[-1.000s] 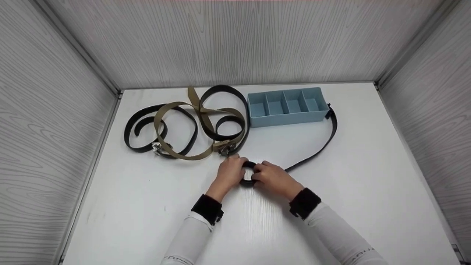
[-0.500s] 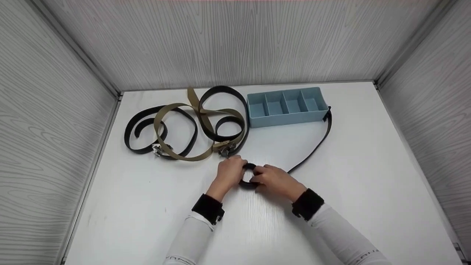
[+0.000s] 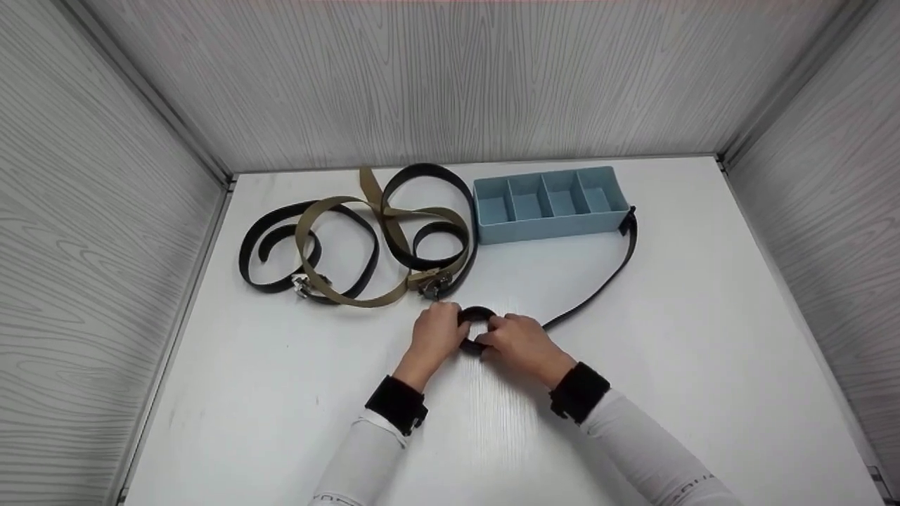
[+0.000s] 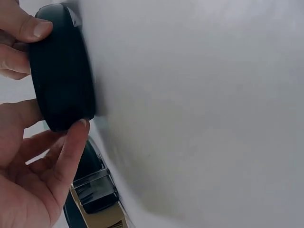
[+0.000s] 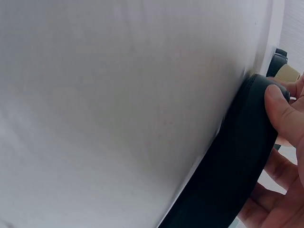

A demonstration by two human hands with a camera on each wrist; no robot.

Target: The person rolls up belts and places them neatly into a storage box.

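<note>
A black belt is rolled into a small coil standing on its edge on the white table, between my two hands. My left hand pinches the coil's left side, and in the left wrist view its fingers and thumb lie around the wound belt. On the other side my right hand grips the coil, its thumb pressed on the outer face of the belt. From there the belt's loose length runs back right, its far end beside the blue box's right corner.
The blue four-part tray stands at the back. To its left lie loosely looped belts: a black one with a silver buckle, a tan one, and another black one overlapping it. Walls enclose the table's back and sides.
Both hands stay at the coil, with small shifts of the right hand and its fingers. The belt's loose length swings left, then slightly back right.
</note>
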